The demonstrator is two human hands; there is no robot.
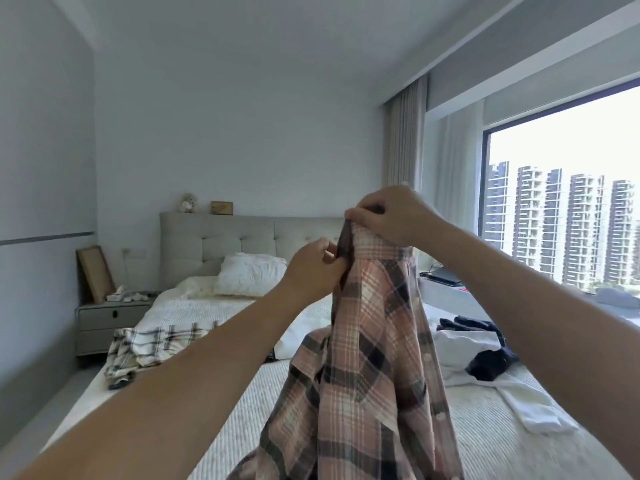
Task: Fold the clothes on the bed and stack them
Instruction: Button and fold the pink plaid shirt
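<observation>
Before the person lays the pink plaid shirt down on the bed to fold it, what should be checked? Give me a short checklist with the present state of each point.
1. Right hand pinches the top edge of the pink plaid shirt: ok.
2. Left hand pinches the shirt just below, at its left edge: ok.
3. Shirt hangs flat and open: not ok, it hangs bunched, with folds.
4. Free space on the bed in front: ok, bare cover to the left of the shirt.
5. Other clothes kept apart: ok, the white plaid garment lies far left, the white and dark clothes right.
6. Buttons closed: cannot tell.
</observation>
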